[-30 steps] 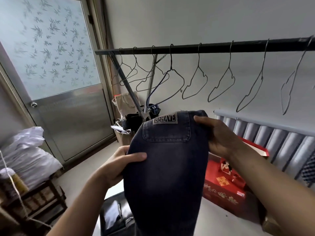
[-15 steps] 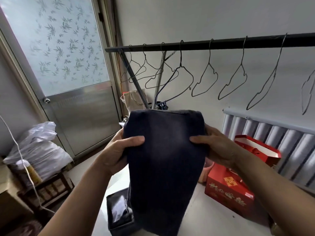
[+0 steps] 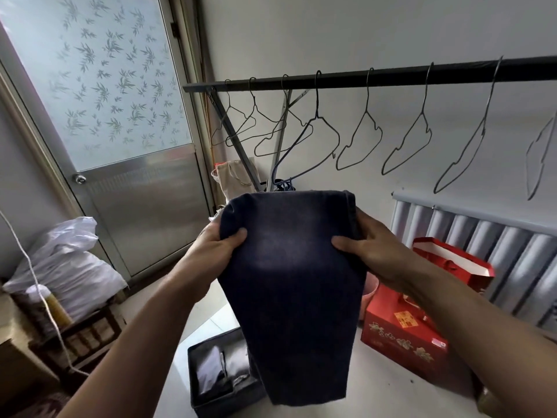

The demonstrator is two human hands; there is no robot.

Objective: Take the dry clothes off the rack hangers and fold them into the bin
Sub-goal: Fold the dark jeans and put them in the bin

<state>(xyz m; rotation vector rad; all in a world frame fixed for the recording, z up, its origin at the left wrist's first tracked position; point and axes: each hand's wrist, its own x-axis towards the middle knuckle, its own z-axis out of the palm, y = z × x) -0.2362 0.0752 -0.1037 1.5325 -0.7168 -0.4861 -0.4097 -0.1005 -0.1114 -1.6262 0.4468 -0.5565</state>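
At the upper left of the frame stands a frosted-glass door with a bamboo-leaf pattern (image 3: 99, 82); below it, at the left edge, white plastic sacks (image 3: 64, 263) lie heaped on a wooden rack. In the centre, the left hand (image 3: 215, 248) has its grip closed on the left edge of the folded dark blue denim jeans (image 3: 294, 294), thumb on the front, fingers behind. The jeans hang doubled over, their lower end above the dark fabric bin (image 3: 217, 378) at bottom centre. The right hand (image 3: 369, 251) grips the jeans' right edge the same way. Across the upper right runs the black rack bar (image 3: 391, 78) with bare wire hangers (image 3: 360, 143). Lower right sits a red gift box (image 3: 404, 333).
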